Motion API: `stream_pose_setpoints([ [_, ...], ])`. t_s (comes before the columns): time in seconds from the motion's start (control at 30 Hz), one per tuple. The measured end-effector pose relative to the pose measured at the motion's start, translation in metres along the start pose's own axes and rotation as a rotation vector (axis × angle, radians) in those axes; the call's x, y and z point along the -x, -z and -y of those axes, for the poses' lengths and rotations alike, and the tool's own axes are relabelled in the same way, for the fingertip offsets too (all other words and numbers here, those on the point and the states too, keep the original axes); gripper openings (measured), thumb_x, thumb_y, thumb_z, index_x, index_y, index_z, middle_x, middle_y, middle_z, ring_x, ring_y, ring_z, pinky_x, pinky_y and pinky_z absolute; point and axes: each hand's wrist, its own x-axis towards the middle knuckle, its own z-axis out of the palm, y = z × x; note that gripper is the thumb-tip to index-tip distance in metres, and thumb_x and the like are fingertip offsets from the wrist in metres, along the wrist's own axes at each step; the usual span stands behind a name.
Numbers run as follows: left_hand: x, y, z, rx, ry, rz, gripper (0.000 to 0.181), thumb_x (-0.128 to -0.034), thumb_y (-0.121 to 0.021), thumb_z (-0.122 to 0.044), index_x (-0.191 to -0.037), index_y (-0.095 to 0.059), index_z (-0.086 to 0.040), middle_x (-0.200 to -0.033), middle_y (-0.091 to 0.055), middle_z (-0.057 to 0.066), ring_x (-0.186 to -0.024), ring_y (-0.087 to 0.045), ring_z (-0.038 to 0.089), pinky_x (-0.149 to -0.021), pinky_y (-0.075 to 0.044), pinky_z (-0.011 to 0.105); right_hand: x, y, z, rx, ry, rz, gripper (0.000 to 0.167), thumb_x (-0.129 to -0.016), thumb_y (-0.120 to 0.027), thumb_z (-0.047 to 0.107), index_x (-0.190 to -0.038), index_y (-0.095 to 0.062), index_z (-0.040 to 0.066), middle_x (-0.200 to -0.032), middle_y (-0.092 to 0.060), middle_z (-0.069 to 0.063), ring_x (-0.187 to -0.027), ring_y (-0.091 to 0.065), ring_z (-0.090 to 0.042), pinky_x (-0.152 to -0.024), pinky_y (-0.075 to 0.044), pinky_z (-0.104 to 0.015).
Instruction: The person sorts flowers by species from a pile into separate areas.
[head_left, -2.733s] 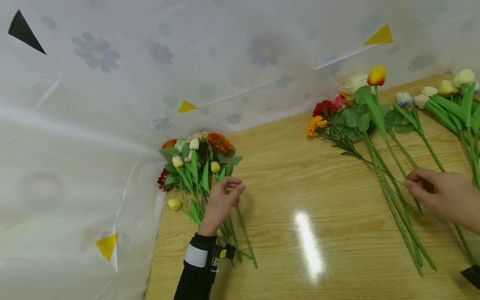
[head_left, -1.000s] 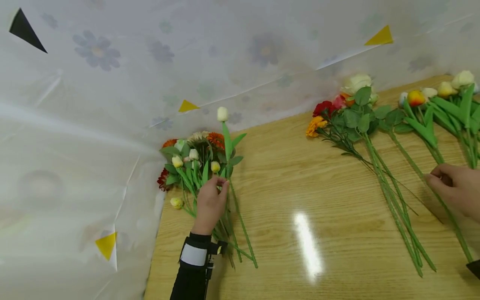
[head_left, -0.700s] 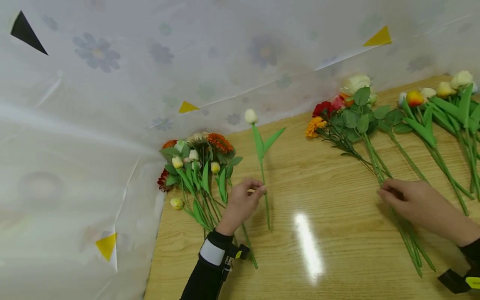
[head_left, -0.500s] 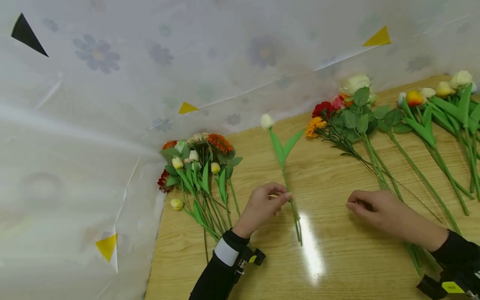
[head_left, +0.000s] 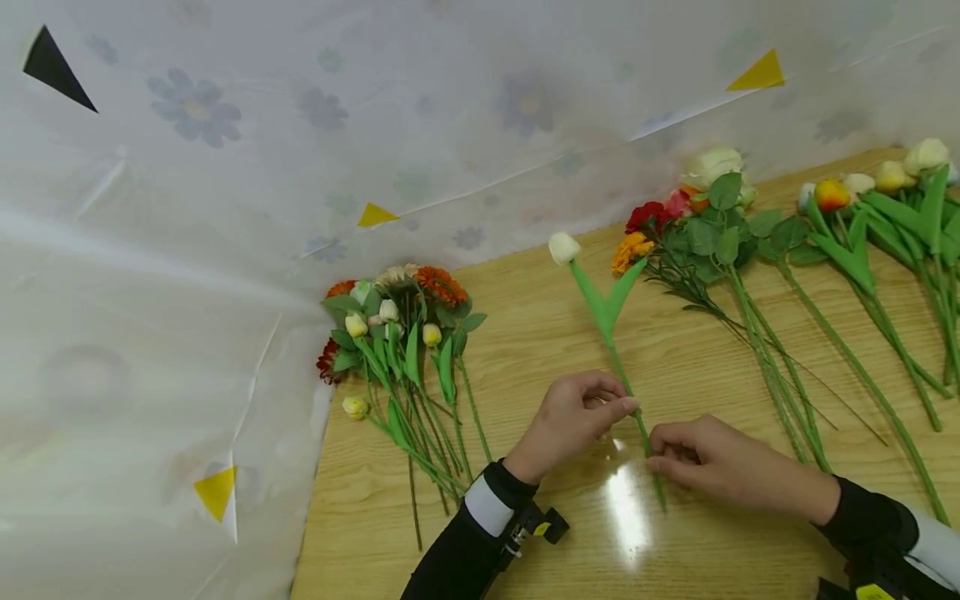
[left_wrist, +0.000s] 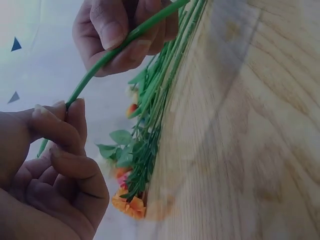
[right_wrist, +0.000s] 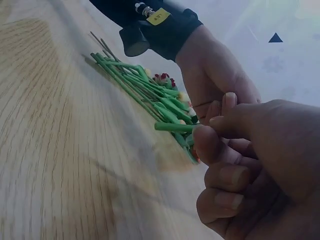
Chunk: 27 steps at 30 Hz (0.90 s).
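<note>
A white tulip with two green leaves stands out above the table in the head view, leaning to the left. My left hand pinches its green stem between thumb and fingertips, partway down. Lower on the same stem my right hand also pinches, its other fingers curled. In the right wrist view the cut end of the stem pokes out past the right fingertips, and the bloom is hidden there.
To the left lies a pile of mixed flowers. Roses and carnations lie at the back right, with a bunch of tulips beyond them. A plastic sheet borders the table at the back and left.
Earlier, my right hand laid a red-yellow tulip among the right-hand tulips. My left hand drew the white tulip from the left pile and carried it right; my right hand came over to its stem.
</note>
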Motion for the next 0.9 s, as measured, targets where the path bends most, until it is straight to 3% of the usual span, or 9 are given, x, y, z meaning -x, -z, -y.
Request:
stream_pose_setpoints([
  [0.17,0.006,0.007,0.005,-0.051,-0.007,-0.030,0.021,-0.0962,-0.066,-0.035,-0.107,-0.069,-0.018,-0.094,-0.072,0.015,-0.075,-0.066,0.033,-0.056,-0.047,0.020,0.008,0.007,-0.002,0.084,-0.046,-0.057,0.016,-0.101,-0.056,0.006,-0.090,-0.060,0.017,-0.065,-0.058,0.009,-0.052,-0.039,0.008,-0.047,-0.036,-0.015],
  [0.27,0.014,0.021,0.013,-0.071,0.000,-0.084,0.024,-0.0977,-0.063,-0.036,-0.113,-0.068,-0.018,-0.099,-0.073,0.006,-0.083,-0.067,0.032,-0.062,-0.051,0.022,0.016,0.018,-0.005,0.172,-0.067,-0.113,0.016,-0.100,-0.057,0.005,-0.093,-0.062,0.018,-0.067,-0.057,0.013,-0.051,-0.040,0.005,-0.047,-0.035,-0.016],
  [0.37,0.025,0.042,0.026,-0.108,0.008,-0.178,0.025,-0.0988,-0.062,-0.033,-0.115,-0.068,-0.015,-0.101,-0.073,0.002,-0.086,-0.067,0.036,-0.066,-0.053,0.025,0.028,0.033,-0.007,0.242,-0.130,-0.171,0.014,-0.100,-0.056,0.006,-0.096,-0.063,0.017,-0.068,-0.057,0.014,-0.052,-0.045,0.000,-0.047,-0.036,-0.020],
  [0.47,0.039,0.069,0.040,-0.271,0.029,-0.333,0.024,-0.0987,-0.063,-0.030,-0.115,-0.067,-0.012,-0.099,-0.072,0.005,-0.080,-0.068,0.029,-0.062,-0.053,0.025,0.041,0.051,-0.010,0.303,-0.220,-0.247,0.012,-0.101,-0.056,0.007,-0.097,-0.064,0.014,-0.068,-0.058,0.012,-0.053,-0.046,-0.005,-0.047,-0.033,-0.023],
  [0.53,0.050,0.091,0.047,-0.439,0.054,-0.456,0.023,-0.0988,-0.063,-0.026,-0.114,-0.068,-0.009,-0.097,-0.072,0.006,-0.078,-0.069,0.024,-0.061,-0.053,0.025,0.051,0.063,-0.012,0.377,-0.289,-0.314,0.010,-0.101,-0.057,0.009,-0.096,-0.064,0.013,-0.068,-0.059,0.012,-0.051,-0.045,-0.007,-0.046,-0.033,-0.023],
  [0.6,0.061,0.113,0.051,-0.578,0.117,-0.576,0.023,-0.0990,-0.063,-0.024,-0.114,-0.068,-0.008,-0.097,-0.072,0.006,-0.076,-0.068,0.020,-0.059,-0.052,0.026,0.060,0.077,-0.014,0.451,-0.348,-0.381,0.011,-0.101,-0.057,0.009,-0.093,-0.065,0.010,-0.068,-0.059,0.011,-0.048,-0.040,-0.008,-0.044,-0.031,-0.024],
  [0.67,0.072,0.132,0.054,-0.675,0.197,-0.654,0.024,-0.0992,-0.063,-0.025,-0.115,-0.066,-0.007,-0.098,-0.072,0.008,-0.068,-0.065,0.020,-0.053,-0.048,0.029,0.070,0.090,-0.016,0.508,-0.408,-0.452,0.013,-0.102,-0.056,0.011,-0.093,-0.065,0.006,-0.067,-0.059,0.012,-0.046,-0.038,-0.008,-0.043,-0.030,-0.025],
  [0.77,0.086,0.153,0.060,-0.786,0.287,-0.710,0.028,-0.0983,-0.064,-0.026,-0.115,-0.066,-0.005,-0.098,-0.072,0.012,-0.060,-0.060,0.019,-0.048,-0.043,0.029,0.083,0.108,-0.024,0.566,-0.428,-0.584,0.018,-0.102,-0.054,0.010,-0.092,-0.064,-0.001,-0.063,-0.056,0.016,-0.045,-0.038,-0.005,-0.042,-0.027,-0.025],
  [0.9,0.097,0.163,0.071,-0.924,0.345,-0.691,0.027,-0.0957,-0.068,-0.029,-0.100,-0.070,-0.003,-0.077,-0.069,0.012,-0.050,-0.053,0.015,-0.043,-0.037,0.026,0.100,0.132,-0.049,0.503,-0.394,-0.796,0.021,-0.101,-0.052,0.005,-0.088,-0.059,-0.009,-0.056,-0.050,0.029,-0.042,-0.042,-0.001,-0.040,-0.025,-0.026],
])
